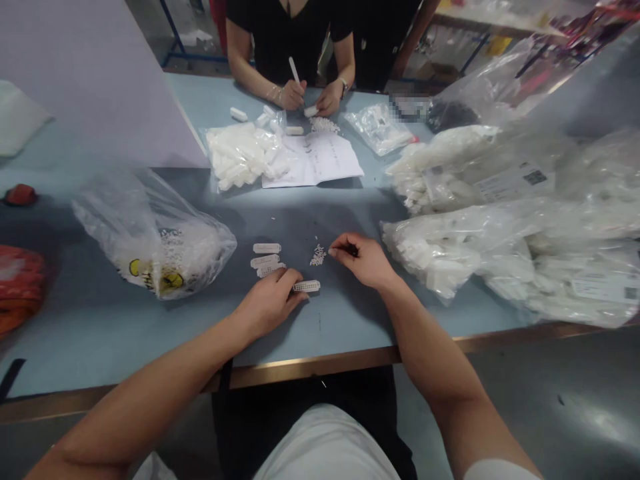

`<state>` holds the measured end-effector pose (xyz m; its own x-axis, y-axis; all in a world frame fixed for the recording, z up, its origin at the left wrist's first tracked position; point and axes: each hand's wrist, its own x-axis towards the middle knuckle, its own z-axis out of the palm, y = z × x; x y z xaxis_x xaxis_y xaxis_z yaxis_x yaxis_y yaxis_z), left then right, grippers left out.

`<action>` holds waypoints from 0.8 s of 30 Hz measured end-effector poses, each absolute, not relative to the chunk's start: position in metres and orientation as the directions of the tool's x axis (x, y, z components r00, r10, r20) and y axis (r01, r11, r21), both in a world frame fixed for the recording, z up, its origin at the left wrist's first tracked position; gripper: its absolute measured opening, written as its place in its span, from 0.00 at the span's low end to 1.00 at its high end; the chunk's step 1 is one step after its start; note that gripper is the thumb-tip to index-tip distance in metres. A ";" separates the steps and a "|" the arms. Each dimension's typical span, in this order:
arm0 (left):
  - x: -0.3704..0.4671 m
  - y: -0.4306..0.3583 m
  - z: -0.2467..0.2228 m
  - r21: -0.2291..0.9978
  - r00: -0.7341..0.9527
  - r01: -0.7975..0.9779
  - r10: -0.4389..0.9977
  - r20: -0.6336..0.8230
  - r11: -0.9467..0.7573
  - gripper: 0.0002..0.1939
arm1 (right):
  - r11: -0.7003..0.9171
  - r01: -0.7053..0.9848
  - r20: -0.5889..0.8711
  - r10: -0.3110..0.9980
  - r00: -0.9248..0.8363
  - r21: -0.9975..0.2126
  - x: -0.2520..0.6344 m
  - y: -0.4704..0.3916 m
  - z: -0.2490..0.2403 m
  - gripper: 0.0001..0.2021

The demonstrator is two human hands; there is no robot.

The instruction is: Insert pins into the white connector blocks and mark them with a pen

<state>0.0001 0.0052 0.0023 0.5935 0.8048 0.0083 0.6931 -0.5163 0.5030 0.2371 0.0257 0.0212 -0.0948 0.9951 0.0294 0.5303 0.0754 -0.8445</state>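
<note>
My left hand [273, 297] pinches a white connector housing [307, 286] with rows of small holes, held just above the table. Behind that hand lie several similar white housings [265, 261], the nearest partly covered by my fingers. A small pile of tiny white plugs [318, 255] sits between my two hands. Right of the pile, my right hand [363, 257] has thumb and forefinger pressed together. Anything between those fingertips is too small to make out.
A clear bag [170, 253] of tiny white pieces lies at left. Large bags of white parts [450, 247] crowd the right. Across the table [350, 320], a person's hands [293, 95] hold a pen and a white part, beside papers [325, 160] and another bag [240, 157].
</note>
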 end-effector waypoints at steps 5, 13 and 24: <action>-0.001 0.005 -0.001 0.461 0.643 0.636 0.755 0.125 -0.618 0.10 | 0.091 0.565 0.049 0.995 -0.089 -0.820 0.238 0.025 0.019 0.06; -0.005 0.003 -0.006 0.250 0.733 0.573 0.624 0.271 -0.781 0.14 | 0.097 0.587 0.063 0.995 -0.078 -0.804 0.238 0.026 0.020 0.06; -0.007 -0.056 0.105 0.838 0.680 0.154 0.672 0.295 -0.524 0.12 | 0.207 0.789 0.279 0.959 -0.047 -0.579 0.246 0.034 0.002 0.05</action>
